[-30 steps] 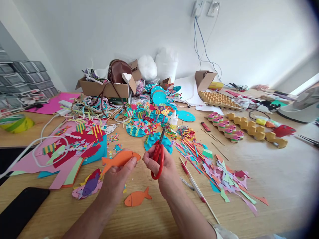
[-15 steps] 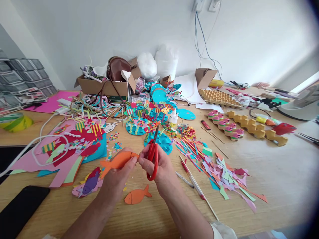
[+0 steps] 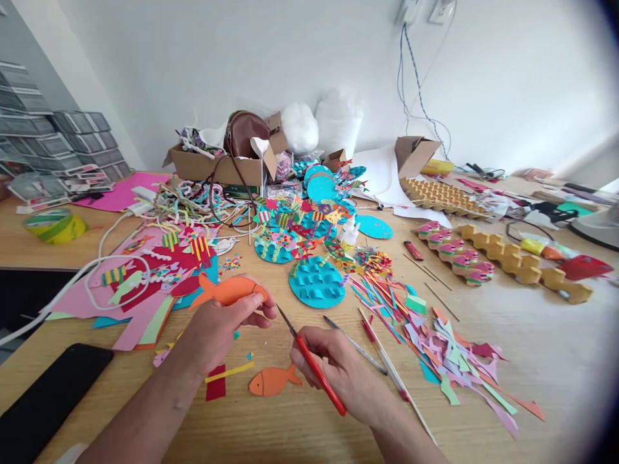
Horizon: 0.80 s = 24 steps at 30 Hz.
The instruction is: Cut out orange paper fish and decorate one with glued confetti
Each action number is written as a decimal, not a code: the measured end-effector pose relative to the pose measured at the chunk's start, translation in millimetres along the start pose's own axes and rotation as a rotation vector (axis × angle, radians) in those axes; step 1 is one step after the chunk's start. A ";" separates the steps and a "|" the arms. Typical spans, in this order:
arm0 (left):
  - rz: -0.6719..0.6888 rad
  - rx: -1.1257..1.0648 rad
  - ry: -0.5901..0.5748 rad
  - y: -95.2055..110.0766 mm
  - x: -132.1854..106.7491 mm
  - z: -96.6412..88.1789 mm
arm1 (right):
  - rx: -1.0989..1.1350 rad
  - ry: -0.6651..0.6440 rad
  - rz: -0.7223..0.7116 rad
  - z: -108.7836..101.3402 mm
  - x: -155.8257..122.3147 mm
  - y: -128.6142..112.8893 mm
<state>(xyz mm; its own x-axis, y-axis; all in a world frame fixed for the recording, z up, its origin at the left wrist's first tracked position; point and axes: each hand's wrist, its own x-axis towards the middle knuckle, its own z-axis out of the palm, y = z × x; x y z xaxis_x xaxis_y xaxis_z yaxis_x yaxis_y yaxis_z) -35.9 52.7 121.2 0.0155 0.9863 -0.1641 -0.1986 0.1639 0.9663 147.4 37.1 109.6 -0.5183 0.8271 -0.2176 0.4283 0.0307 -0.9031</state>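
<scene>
My left hand [image 3: 229, 325] pinches an orange paper fish [image 3: 227, 290] near its head, with the tail pointing left. In my right hand [image 3: 333, 361] are red-handled scissors [image 3: 314, 367], their dark blades slanting up and left. The blade tip is close to my left fingertips and the fish's head; whether it touches cannot be made out. Below, between my wrists, a second orange paper fish [image 3: 271, 381] lies flat on the table. Beside it are a dark red paper piece [image 3: 216, 383] and a yellow paper strip [image 3: 229, 372].
A blue scalloped disc [image 3: 318, 283] sits ahead of my hands. Paper scraps [image 3: 459, 354] and a pen [image 3: 355, 345] lie to the right. On the left are a black phone [image 3: 55, 403], a white cable [image 3: 62, 303] and coloured paper sheets [image 3: 97, 290]. Egg-carton strips [image 3: 512, 254] stand farther right.
My right hand has drawn away to the right and down, and the scissors have swung from upright to pointing at the fish. My left hand still holds the fish. The camera view has shifted left.
</scene>
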 end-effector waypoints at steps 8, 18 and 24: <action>-0.072 0.054 -0.029 -1.2 -0.6 -3.1 | -0.113 -0.013 -0.037 -7.4 0.4 -1.8; -0.085 0.029 -0.019 -1.4 -0.1 -3.5 | -0.158 0.002 -0.063 -11.5 0.3 0.0; -0.092 0.004 -0.026 -2.4 0.0 -4.3 | -0.152 0.004 -0.055 -11.7 -0.3 -1.4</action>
<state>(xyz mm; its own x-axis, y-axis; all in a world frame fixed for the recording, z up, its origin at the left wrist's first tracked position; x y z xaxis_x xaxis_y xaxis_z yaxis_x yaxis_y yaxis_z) -39.6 52.3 118.1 0.0591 0.9672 -0.2471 -0.1910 0.2539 0.9482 155.6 43.4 115.3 -0.5411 0.8242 -0.1670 0.5061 0.1605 -0.8474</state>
